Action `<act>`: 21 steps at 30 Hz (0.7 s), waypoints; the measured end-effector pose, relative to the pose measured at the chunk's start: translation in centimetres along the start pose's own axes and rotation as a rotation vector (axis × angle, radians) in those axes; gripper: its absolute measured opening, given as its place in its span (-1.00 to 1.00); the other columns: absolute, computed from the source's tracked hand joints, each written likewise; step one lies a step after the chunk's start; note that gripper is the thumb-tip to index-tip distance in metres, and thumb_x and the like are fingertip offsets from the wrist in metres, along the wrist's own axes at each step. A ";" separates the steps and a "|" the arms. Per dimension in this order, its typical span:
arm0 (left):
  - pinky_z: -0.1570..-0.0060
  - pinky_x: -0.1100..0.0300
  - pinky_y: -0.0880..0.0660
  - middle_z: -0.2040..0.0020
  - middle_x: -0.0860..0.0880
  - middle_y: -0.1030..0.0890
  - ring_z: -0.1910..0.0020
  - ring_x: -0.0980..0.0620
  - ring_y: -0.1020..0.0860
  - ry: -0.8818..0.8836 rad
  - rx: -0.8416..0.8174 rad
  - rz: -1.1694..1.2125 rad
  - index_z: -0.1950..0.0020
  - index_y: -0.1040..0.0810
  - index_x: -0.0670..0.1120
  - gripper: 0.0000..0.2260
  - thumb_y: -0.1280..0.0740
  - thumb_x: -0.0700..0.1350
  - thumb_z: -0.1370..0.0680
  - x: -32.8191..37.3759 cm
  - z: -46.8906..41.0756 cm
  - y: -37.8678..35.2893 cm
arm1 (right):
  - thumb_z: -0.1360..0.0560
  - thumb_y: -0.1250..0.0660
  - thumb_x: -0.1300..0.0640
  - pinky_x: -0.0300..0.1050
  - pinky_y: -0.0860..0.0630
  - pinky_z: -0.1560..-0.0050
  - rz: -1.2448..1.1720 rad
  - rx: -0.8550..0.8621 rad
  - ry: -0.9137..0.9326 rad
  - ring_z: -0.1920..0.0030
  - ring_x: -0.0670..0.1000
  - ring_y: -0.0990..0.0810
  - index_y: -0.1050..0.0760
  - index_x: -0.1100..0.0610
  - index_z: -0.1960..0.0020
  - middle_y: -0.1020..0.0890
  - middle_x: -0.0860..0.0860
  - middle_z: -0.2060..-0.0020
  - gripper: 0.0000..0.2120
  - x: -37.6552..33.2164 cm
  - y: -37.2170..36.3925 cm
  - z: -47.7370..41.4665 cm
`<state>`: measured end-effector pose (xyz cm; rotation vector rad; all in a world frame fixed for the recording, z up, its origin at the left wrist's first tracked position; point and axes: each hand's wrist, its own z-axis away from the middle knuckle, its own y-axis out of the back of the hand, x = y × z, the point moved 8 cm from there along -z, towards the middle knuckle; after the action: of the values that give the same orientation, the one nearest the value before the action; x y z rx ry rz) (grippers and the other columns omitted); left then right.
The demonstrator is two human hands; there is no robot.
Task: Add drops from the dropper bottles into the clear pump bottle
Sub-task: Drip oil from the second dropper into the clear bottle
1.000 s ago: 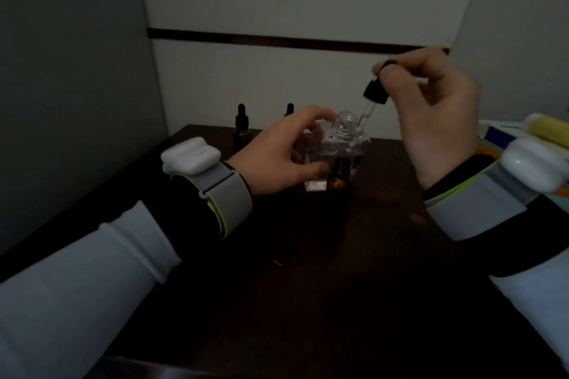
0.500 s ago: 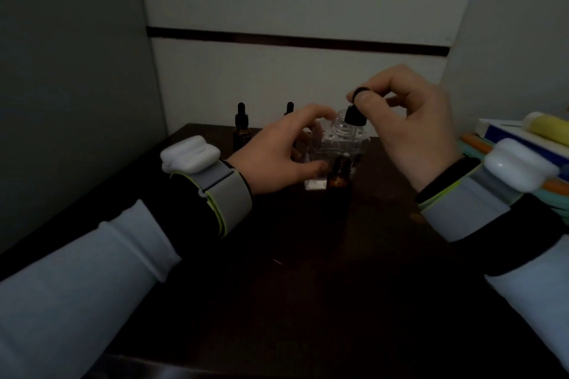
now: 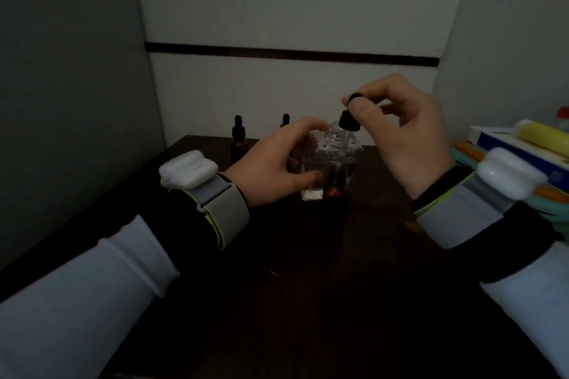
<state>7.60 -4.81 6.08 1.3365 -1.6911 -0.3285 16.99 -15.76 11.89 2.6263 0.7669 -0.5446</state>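
The clear pump bottle point(image 3: 337, 151) stands uncapped on the dark table point(image 3: 308, 271), its open neck facing up. My left hand point(image 3: 277, 164) wraps its left side and holds it. My right hand point(image 3: 403, 132) pinches a black dropper point(image 3: 349, 118) by its rubber bulb, with the cap just above the bottle's neck; the glass tip is hidden. An open amber dropper bottle point(image 3: 334, 186) stands right in front of the clear bottle. Two more capped amber dropper bottles point(image 3: 238, 140) point(image 3: 285, 120) stand behind, the second mostly hidden by my left hand.
A stack of books and coloured items point(image 3: 523, 151) lies at the right edge of the table. Grey walls close in the table at the left and back. White sensor bands sit on both wrists.
My right hand has brought the dropper down and left, from high above the bottle to its open neck. My left hand has kept its hold on the clear bottle.
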 end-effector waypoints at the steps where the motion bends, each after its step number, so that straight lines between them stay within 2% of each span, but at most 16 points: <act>1: -0.06 0.16 -0.52 -0.20 0.00 -0.50 -0.15 0.10 -0.49 0.002 0.000 -0.008 -0.35 -0.31 0.10 -0.48 -0.43 -0.12 -0.46 -0.1 0.0 0.0 | -0.41 -0.28 -0.05 -0.07 -0.48 0.01 -0.032 0.049 0.005 0.02 -0.01 -0.58 -0.49 -0.16 0.19 -0.64 0.01 0.14 -0.97 -0.2 0.6 -0.2; 6: -0.12 0.14 -0.50 -0.22 0.00 -0.48 -0.17 0.10 -0.46 0.018 -0.010 -0.018 -0.39 -0.29 0.11 -0.45 -0.43 -0.13 -0.46 0.0 0.1 0.0 | -0.44 -0.28 -0.03 -0.09 -0.50 -0.03 -0.141 0.249 0.016 0.06 -0.15 -0.57 -0.52 -0.14 0.10 -0.62 0.01 0.08 -0.93 -0.4 3.3 -0.9; 9: -0.13 0.18 -0.50 -0.21 0.03 -0.47 -0.16 0.12 -0.47 0.038 -0.023 -0.002 -0.37 -0.26 0.21 -0.44 -0.42 -0.13 -0.47 0.0 0.4 -0.2 | -0.44 -0.27 -0.05 -0.19 -0.44 0.04 -0.095 0.209 0.010 0.08 -0.17 -0.54 -0.52 -0.18 0.08 -0.59 -0.06 0.09 -0.91 0.0 2.8 -0.8; 11: -0.13 0.15 -0.51 -0.18 0.06 -0.46 -0.15 0.11 -0.48 0.045 -0.022 0.002 -0.32 -0.21 0.30 -0.42 -0.41 -0.12 -0.47 0.2 0.6 -0.4 | -0.43 -0.27 -0.07 -0.23 -0.41 0.07 -0.060 0.158 0.009 0.07 -0.10 -0.53 -0.52 -0.18 0.08 -0.55 -0.15 0.13 -0.91 0.3 2.1 -0.7; 15: -0.15 0.13 -0.49 -0.19 0.04 -0.46 -0.17 0.10 -0.48 0.060 -0.015 0.012 -0.31 -0.14 0.38 -0.36 -0.40 -0.14 -0.48 0.5 1.0 -0.5 | -0.38 -0.30 -0.11 -0.30 -0.40 0.08 0.007 0.013 -0.020 0.06 -0.07 -0.53 -0.50 -0.20 0.18 -0.52 -0.19 0.20 -0.96 1.2 0.0 0.2; 16: -0.17 0.13 -0.48 -0.21 0.03 -0.45 -0.18 0.09 -0.47 0.069 -0.010 0.014 -0.35 -0.14 0.36 -0.35 -0.40 -0.14 -0.49 0.5 1.1 -0.5 | -0.39 -0.33 -0.08 -0.29 -0.40 0.08 0.005 -0.016 -0.039 0.07 -0.08 -0.52 -0.49 -0.20 0.20 -0.52 -0.19 0.21 -0.98 1.4 -0.4 0.5; 19: -0.19 0.11 -0.47 -0.26 -0.01 -0.45 -0.22 0.06 -0.47 0.111 0.011 0.006 -0.44 -0.16 0.20 -0.37 -0.40 -0.12 -0.49 -0.1 1.2 -0.7 | -0.46 -0.39 0.15 -0.20 -0.40 0.11 -0.054 -0.029 -0.105 0.10 -0.06 -0.53 -0.51 -0.16 0.23 -0.54 -0.17 0.23 -0.79 2.0 -0.6 0.9; 21: -0.17 0.10 -0.48 -0.27 -0.03 -0.47 -0.23 0.04 -0.48 0.127 0.019 -0.007 -0.43 -0.21 0.12 -0.41 -0.40 -0.10 -0.49 -0.3 1.4 -0.8 | -0.47 -0.37 0.22 -0.21 -0.40 0.12 -0.067 -0.017 -0.133 0.13 -0.07 -0.53 -0.51 -0.13 0.25 -0.54 -0.17 0.25 -0.74 1.8 -0.5 1.0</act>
<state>7.00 -5.24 4.64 1.3494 -1.5873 -0.2270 17.88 -15.06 10.09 2.5271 0.8160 -0.7202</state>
